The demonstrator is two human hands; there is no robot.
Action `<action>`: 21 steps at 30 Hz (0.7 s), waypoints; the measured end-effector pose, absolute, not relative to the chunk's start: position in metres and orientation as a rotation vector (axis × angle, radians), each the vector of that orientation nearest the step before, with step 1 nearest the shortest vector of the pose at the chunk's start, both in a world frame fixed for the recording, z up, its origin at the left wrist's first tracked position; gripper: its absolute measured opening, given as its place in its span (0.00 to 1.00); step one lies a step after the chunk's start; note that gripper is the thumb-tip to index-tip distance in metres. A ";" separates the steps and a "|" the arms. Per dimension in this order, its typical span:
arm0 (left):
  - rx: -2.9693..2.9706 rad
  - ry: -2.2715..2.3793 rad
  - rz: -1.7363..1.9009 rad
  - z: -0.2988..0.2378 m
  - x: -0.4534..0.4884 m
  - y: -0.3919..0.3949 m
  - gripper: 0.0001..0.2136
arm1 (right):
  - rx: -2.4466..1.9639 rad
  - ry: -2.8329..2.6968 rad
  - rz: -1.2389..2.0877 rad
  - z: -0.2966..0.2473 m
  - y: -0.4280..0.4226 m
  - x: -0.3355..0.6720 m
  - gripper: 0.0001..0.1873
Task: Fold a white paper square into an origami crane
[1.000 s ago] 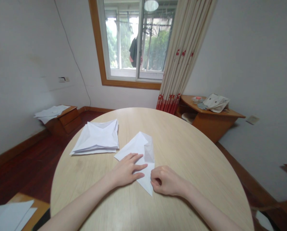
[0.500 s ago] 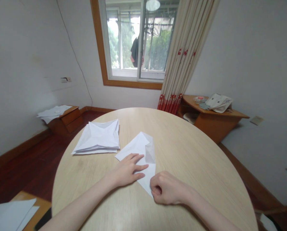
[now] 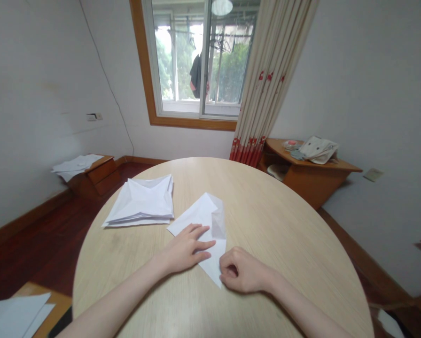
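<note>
A folded sheet of white paper (image 3: 205, 216) lies on the round table with a pointed top, a creased flap at its right and a narrow corner towards me. Flat on its middle rests my left hand (image 3: 187, 249), open, fingers spread and pointing right. My right hand (image 3: 244, 270) is curled into a fist against the paper's lower right edge, near that narrow corner. Its hollow shows nothing inside; the side touching the paper is partly hidden. To the left of the sheet sits a stack of folded white papers (image 3: 143, 199).
The pale wooden round table (image 3: 284, 234) fills the middle. Loose white sheets (image 3: 16, 312) lie on a low surface at lower left, more papers (image 3: 78, 163) on a small cabinet. A corner desk (image 3: 309, 176) holding a cloth bag (image 3: 318, 149) stands at right, beside a curtain (image 3: 267, 84).
My right hand has moved slightly up along the paper's right edge, so the lower corner shows more. My left hand stays in place on the sheet. The whole view has shifted a little.
</note>
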State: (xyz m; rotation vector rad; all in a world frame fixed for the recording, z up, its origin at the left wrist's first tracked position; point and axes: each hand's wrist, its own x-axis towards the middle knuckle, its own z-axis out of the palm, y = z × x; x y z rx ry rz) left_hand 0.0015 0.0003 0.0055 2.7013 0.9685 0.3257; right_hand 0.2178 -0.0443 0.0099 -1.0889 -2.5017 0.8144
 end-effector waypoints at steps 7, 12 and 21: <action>2.749 1.008 0.401 0.001 0.004 0.000 0.14 | -1.016 -2.328 0.344 0.000 -0.030 0.227 0.16; 2.786 1.085 0.511 -0.003 0.008 -0.003 0.15 | -0.957 -2.276 0.048 0.001 -0.024 0.231 0.10; 2.634 1.056 0.593 -0.003 0.013 -0.008 0.15 | -0.982 -2.276 -0.330 -0.003 -0.022 0.232 0.21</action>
